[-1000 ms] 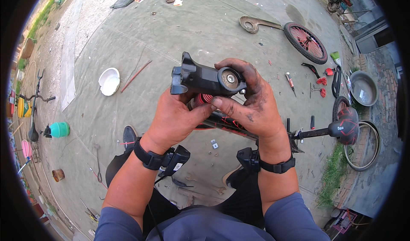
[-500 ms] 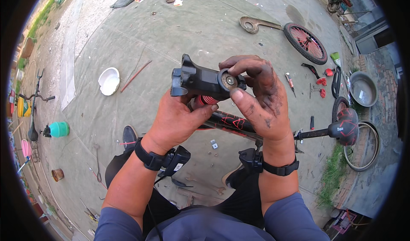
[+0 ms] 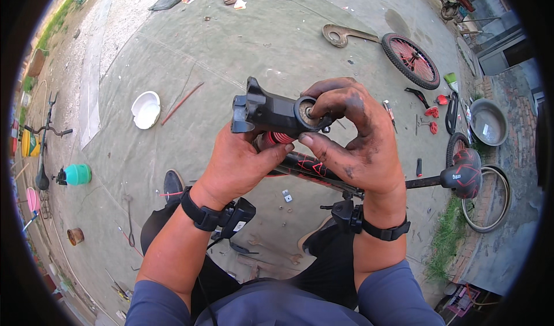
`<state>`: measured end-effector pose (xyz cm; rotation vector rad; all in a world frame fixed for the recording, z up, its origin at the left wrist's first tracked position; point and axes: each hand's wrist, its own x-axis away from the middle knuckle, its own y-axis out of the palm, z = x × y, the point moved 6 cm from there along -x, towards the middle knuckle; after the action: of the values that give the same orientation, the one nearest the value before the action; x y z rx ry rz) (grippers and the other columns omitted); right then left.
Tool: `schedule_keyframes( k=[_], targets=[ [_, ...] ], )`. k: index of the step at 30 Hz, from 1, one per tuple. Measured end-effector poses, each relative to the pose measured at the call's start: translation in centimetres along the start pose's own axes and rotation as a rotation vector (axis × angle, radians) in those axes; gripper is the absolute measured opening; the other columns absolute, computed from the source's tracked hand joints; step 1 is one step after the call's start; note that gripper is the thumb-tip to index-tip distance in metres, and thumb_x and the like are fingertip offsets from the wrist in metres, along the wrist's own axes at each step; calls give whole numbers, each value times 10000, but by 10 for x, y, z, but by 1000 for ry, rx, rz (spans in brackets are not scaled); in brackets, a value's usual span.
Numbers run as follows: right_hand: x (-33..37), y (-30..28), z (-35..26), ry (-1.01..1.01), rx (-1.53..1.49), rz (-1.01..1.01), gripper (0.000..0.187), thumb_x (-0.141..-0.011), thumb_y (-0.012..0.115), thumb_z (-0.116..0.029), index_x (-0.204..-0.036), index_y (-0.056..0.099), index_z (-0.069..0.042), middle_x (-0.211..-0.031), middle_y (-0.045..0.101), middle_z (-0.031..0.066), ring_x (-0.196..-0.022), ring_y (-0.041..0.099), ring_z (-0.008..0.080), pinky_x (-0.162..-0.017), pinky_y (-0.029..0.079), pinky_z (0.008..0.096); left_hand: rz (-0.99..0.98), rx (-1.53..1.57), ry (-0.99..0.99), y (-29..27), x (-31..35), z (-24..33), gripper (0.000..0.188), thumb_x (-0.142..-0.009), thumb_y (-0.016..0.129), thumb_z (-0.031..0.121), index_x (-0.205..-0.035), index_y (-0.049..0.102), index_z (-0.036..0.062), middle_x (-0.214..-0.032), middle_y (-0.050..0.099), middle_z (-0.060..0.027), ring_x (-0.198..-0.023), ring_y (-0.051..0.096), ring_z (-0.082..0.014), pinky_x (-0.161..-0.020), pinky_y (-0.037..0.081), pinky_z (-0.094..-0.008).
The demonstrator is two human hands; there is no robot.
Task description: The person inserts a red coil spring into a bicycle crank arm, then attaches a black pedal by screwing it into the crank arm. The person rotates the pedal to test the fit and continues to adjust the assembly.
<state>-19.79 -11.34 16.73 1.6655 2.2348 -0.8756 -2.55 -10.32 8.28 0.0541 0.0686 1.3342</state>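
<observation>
A black bicycle stem (image 3: 271,113) sits above red ribbed rings (image 3: 276,138) on a black-and-red bike frame (image 3: 309,165). My left hand (image 3: 226,169) is wrapped round the stem from below, its thumb beside the red rings; its fingers are mostly hidden. The round dirty end of the stem faces up, with a bolt (image 3: 309,112) in its middle. My right hand (image 3: 360,132), stained dark, curls over this end: the index fingertip rests at the bolt and the thumb presses the stem's side. A saddle (image 3: 461,174) shows at the frame's right end.
A white bowl (image 3: 146,110) and a red rod (image 3: 182,103) lie left on the green ground sheet. Right lie a wheel (image 3: 410,61), a screwdriver (image 3: 389,113) and a metal basin (image 3: 488,122). Nuts and wrenches (image 3: 295,259) lie between my feet.
My right index finger has moved from the rim of the stem's round end onto its bolt. The thumb has slid lower and left along the stem. My left hand keeps its hold.
</observation>
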Motion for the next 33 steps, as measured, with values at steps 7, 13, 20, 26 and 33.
schedule_keyframes(
  k=[7,13,20,26,33],
  targets=[
    [4,3,4,-20,71,9,470,-719,948,-9,-1081,648,-18,-1114,710,150,-963,654,171,-838,545,299,-2,-14,46,-1,-1,-3,371,-884,761,-12,-1238,660,30,-1082,744,-43,-978,645,-99,-850,543,-297],
    [10,6,11,-132,-22,94,451,-743,933,9,-1074,628,12,-1080,718,155,-1065,720,281,-836,569,339,-1,14,29,0,-2,-5,386,-878,766,-8,-1246,661,40,-1073,741,-34,-955,631,-93,-831,535,-292],
    [6,7,9,-122,5,117,452,-748,898,68,-1114,639,17,-1052,691,138,-1055,692,248,-841,575,328,-5,-36,28,0,-1,1,387,-875,762,-9,-1250,678,33,-1087,746,-42,-948,632,-92,-826,537,-291],
    [8,8,15,112,-99,162,702,-750,953,-66,-1322,550,-6,-1215,675,143,-1152,651,222,-1032,512,364,-2,-41,7,1,-1,2,369,-881,755,-7,-1242,689,22,-1100,747,-46,-967,640,-90,-845,540,-286],
    [9,12,23,67,-60,44,781,-736,942,-46,-1412,554,-4,-1324,650,129,-1101,704,209,-922,604,340,-1,37,-6,2,0,4,361,-881,733,-11,-1238,692,20,-1118,746,-53,-999,651,-96,-870,542,-282]
  ],
)
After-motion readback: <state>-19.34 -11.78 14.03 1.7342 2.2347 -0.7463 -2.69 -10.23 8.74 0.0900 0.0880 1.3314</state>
